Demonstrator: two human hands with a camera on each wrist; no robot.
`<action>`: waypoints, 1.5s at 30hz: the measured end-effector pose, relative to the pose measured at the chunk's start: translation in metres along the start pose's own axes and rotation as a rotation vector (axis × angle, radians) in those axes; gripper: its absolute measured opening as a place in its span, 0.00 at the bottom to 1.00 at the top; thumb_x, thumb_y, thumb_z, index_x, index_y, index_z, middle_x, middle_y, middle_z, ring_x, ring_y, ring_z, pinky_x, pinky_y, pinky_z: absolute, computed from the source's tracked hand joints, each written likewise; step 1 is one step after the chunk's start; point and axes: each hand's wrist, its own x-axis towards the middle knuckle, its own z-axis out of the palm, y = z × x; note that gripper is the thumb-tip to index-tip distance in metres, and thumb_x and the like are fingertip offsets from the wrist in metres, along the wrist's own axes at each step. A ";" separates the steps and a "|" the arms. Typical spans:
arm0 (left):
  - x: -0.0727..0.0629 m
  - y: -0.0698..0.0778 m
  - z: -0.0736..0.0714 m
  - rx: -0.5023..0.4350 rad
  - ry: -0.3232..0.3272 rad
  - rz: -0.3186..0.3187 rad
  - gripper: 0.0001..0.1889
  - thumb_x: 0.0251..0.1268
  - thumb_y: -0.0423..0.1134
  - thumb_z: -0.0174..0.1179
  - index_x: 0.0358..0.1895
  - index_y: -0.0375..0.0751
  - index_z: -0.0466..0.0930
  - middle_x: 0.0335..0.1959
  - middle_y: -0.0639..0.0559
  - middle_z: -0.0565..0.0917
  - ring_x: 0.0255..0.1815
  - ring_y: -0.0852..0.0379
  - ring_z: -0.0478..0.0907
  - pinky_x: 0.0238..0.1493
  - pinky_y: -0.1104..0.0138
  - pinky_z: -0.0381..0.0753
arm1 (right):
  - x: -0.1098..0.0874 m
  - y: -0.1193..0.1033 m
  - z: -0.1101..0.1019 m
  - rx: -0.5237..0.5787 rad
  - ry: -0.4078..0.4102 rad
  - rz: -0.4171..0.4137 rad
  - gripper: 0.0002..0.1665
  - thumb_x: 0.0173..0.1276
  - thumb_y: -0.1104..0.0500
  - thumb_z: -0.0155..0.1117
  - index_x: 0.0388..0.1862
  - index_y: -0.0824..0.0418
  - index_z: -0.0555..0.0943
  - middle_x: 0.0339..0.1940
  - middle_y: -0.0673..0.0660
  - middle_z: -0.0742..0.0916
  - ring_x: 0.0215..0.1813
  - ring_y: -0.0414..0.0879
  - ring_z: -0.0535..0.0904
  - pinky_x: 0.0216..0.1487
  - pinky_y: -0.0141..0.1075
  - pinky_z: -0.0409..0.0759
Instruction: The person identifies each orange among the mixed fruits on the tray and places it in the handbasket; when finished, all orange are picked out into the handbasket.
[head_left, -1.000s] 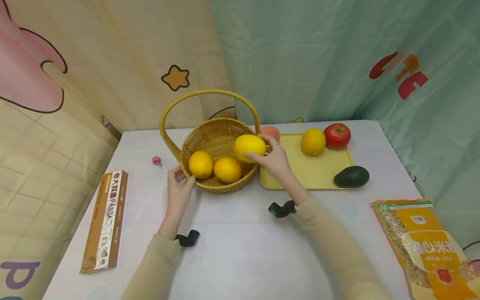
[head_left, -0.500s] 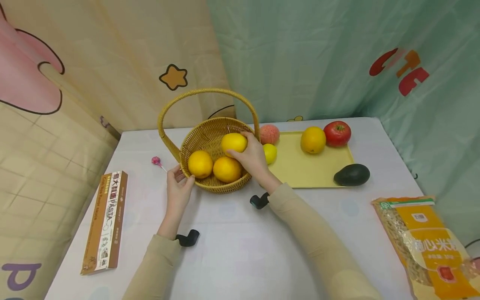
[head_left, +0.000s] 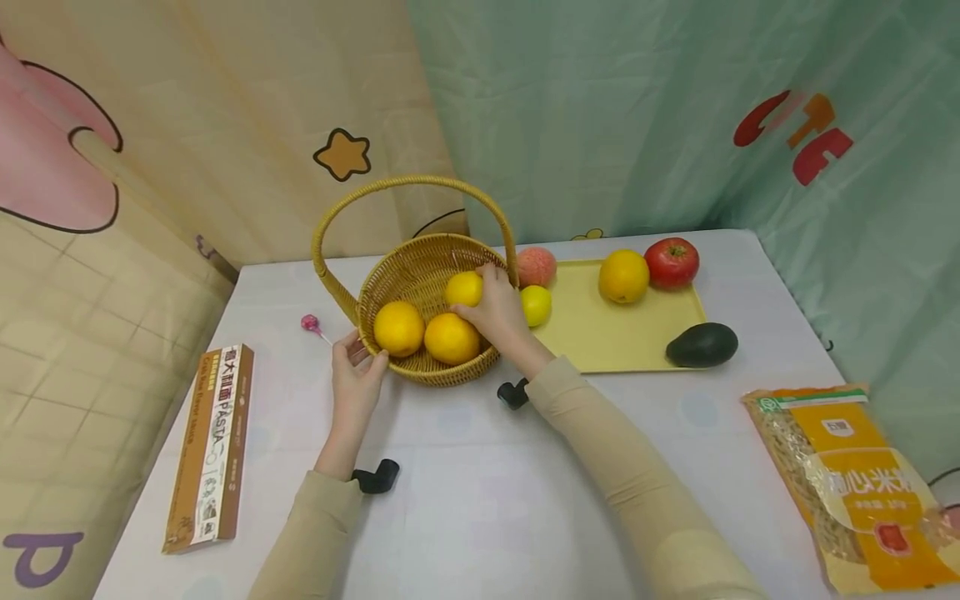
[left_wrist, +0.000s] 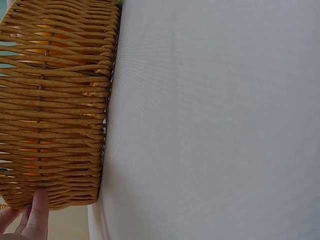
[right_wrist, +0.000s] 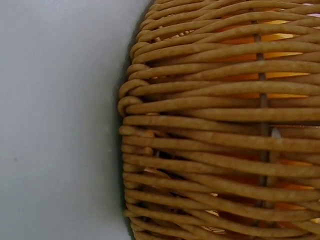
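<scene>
The wicker basket (head_left: 442,377) with a tall arched handle stands at the back of the table. My left hand (head_left: 356,387) grips its left front rim, thumb at the rim and fingers against the outer wall; in the left wrist view, fingers (left_wrist: 37,215) touch the weave. Inside the basket, two oranges (head_left: 399,328) lie side by side at the front. My right hand (head_left: 501,312) reaches over the right rim and holds a lemon (head_left: 463,288) behind them, its right part covered by the fingers. The right wrist view shows only the basket wall (right_wrist: 215,110) and tabletop.
Right of the basket lies a yellow tray (head_left: 592,333) with an orange (head_left: 624,276), a red apple (head_left: 672,262), an avocado (head_left: 702,345), a peach (head_left: 536,267) and a small yellow-green fruit (head_left: 536,306) on or beside it. A pasta box (head_left: 210,450), lollipop (head_left: 311,323) and noodle bag (head_left: 851,483) lie farther out.
My right hand has carried the lemon leftward over the rim and down into the basket, uncovering the small yellow-green fruit. The left hand has stayed on the rim.
</scene>
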 end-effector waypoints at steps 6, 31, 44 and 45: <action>0.001 0.001 0.001 -0.004 -0.005 -0.002 0.34 0.69 0.34 0.56 0.74 0.33 0.51 0.69 0.35 0.62 0.68 0.45 0.64 0.67 0.57 0.72 | 0.001 0.001 0.000 -0.088 -0.009 -0.019 0.36 0.61 0.47 0.73 0.57 0.67 0.70 0.54 0.66 0.78 0.50 0.59 0.81 0.56 0.50 0.81; 0.000 0.000 -0.001 0.010 0.009 -0.010 0.34 0.69 0.34 0.56 0.74 0.33 0.51 0.69 0.35 0.63 0.68 0.44 0.64 0.69 0.55 0.72 | -0.030 0.008 -0.023 0.117 0.067 -0.148 0.22 0.69 0.56 0.65 0.59 0.62 0.77 0.62 0.60 0.77 0.66 0.54 0.72 0.70 0.45 0.72; 0.000 0.000 0.000 0.003 0.011 -0.012 0.34 0.69 0.33 0.55 0.73 0.32 0.51 0.68 0.34 0.63 0.67 0.45 0.65 0.68 0.55 0.72 | -0.041 0.041 -0.072 0.303 0.269 -0.122 0.18 0.65 0.58 0.69 0.51 0.65 0.82 0.49 0.63 0.85 0.55 0.58 0.79 0.62 0.50 0.77; 0.000 0.000 0.000 0.002 0.011 -0.010 0.34 0.69 0.33 0.55 0.73 0.32 0.51 0.68 0.35 0.63 0.67 0.45 0.65 0.68 0.55 0.73 | -0.041 0.046 -0.076 0.309 0.274 -0.092 0.19 0.65 0.56 0.69 0.51 0.65 0.82 0.50 0.63 0.85 0.56 0.58 0.78 0.63 0.50 0.76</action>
